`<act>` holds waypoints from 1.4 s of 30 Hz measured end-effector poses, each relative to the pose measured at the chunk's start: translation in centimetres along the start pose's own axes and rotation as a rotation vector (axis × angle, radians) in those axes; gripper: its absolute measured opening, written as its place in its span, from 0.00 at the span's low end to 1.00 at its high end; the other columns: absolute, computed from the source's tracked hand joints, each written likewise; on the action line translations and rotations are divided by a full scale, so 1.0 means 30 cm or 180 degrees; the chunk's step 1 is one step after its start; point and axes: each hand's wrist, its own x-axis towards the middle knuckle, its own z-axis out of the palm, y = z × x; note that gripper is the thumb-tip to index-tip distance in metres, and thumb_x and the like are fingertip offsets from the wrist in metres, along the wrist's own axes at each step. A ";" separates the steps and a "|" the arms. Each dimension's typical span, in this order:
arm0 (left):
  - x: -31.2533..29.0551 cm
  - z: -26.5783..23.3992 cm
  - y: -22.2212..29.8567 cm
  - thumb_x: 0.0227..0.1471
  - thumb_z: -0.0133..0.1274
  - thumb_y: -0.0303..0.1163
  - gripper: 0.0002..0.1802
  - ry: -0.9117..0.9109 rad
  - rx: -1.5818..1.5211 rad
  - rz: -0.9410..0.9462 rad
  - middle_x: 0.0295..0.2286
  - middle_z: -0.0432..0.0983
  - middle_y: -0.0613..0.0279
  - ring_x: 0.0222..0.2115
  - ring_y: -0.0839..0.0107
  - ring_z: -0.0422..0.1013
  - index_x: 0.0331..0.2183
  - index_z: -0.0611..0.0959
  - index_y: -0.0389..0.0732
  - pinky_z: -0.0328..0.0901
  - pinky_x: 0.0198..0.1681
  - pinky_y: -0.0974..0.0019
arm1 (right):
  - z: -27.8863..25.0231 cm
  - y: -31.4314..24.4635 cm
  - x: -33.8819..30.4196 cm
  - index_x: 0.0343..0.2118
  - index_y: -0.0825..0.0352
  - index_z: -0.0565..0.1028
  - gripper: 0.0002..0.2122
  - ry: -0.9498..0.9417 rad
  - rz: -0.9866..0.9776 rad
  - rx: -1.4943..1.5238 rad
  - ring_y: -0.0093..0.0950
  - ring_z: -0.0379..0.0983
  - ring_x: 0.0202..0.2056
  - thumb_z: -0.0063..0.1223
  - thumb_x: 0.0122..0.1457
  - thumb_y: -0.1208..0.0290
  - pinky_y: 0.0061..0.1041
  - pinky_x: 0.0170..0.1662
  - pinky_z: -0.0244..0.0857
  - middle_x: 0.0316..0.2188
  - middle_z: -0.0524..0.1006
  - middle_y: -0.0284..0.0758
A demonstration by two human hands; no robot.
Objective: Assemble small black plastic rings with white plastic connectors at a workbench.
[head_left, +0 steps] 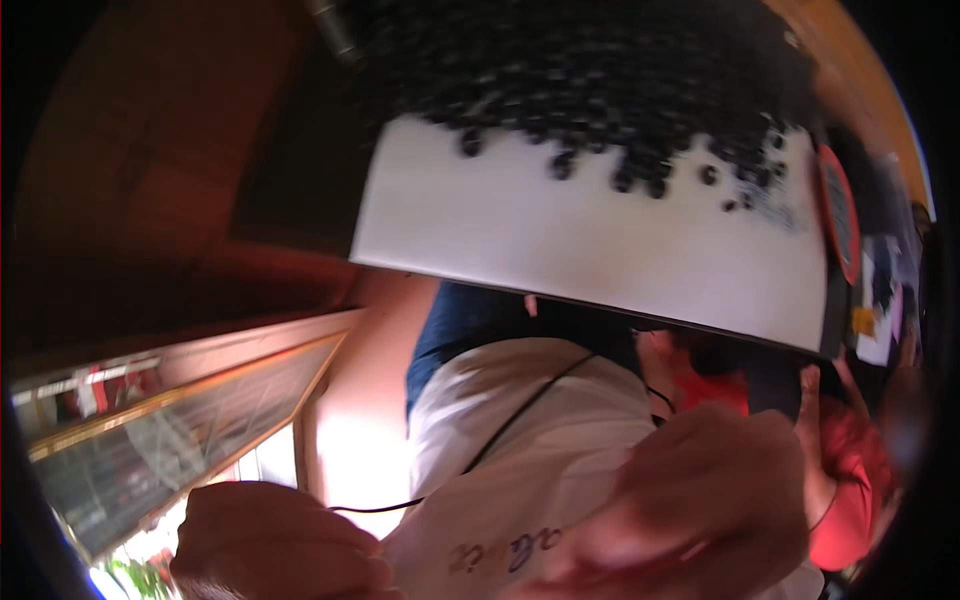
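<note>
My left hand (280,545) is raised close to the view at the lower left, in front of my white shirt (560,400). Its fingers look curled in, and whatever they may hold is hidden. At the lower right my right hand (690,500) is also up close, blurred by motion, with its fingers bent. Neither hand touches the white tabletop (590,250). A heap of small black round pieces (600,80) covers the far part of that table, with several loose ones along its near edge. A thin black cable (520,415) runs across my shirt.
An orange-rimmed round object (838,215) stands at the table's right edge. Past it, a person in a red top (855,490) is on the right, with an arm raised. A glass-fronted case (170,440) is at the left, near a bright opening (360,440).
</note>
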 end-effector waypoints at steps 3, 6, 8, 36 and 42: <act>0.036 0.090 0.018 0.57 0.47 0.29 0.11 0.0815 0.0926 0.0793 0.23 0.74 0.50 0.18 0.63 0.70 0.32 0.76 0.28 0.66 0.17 0.64 | -0.064 -0.048 0.043 0.43 0.76 0.73 0.15 -0.1096 -0.1632 -0.0543 0.25 0.71 0.21 0.50 0.52 0.74 0.19 0.19 0.64 0.24 0.72 0.37; 0.055 0.107 0.022 0.58 0.46 0.31 0.13 0.0948 0.0468 -0.0001 0.23 0.74 0.49 0.18 0.63 0.71 0.32 0.76 0.28 0.66 0.17 0.63 | -0.051 -0.043 0.006 0.42 0.77 0.74 0.15 -0.0808 -0.1225 0.1266 0.25 0.69 0.18 0.51 0.52 0.74 0.19 0.17 0.62 0.24 0.72 0.36; 0.071 0.126 0.023 0.59 0.44 0.33 0.15 0.0916 0.0370 -0.0124 0.23 0.74 0.47 0.22 0.60 0.72 0.27 0.75 0.30 0.69 0.24 0.60 | -0.062 -0.069 -0.024 0.41 0.78 0.74 0.15 -0.0627 -0.1012 0.1464 0.25 0.69 0.18 0.52 0.52 0.74 0.19 0.17 0.62 0.24 0.71 0.36; 0.365 0.269 0.012 0.55 0.38 0.48 0.26 0.1369 0.1228 0.0597 0.30 0.74 0.49 0.35 0.53 0.70 0.28 0.78 0.33 0.63 0.42 0.48 | 0.001 0.064 0.011 0.26 0.69 0.68 0.02 0.0418 -0.1055 -0.0765 0.28 0.66 0.27 0.42 0.51 0.77 0.23 0.33 0.62 0.23 0.66 0.31; 0.396 0.297 0.023 0.55 0.37 0.47 0.26 0.2468 0.1147 0.0593 0.40 0.71 0.44 0.49 0.48 0.64 0.28 0.77 0.31 0.56 0.52 0.45 | 0.036 0.084 0.063 0.29 0.67 0.71 0.04 0.0870 -0.0890 0.0832 0.25 0.73 0.34 0.46 0.53 0.75 0.22 0.36 0.63 0.28 0.74 0.34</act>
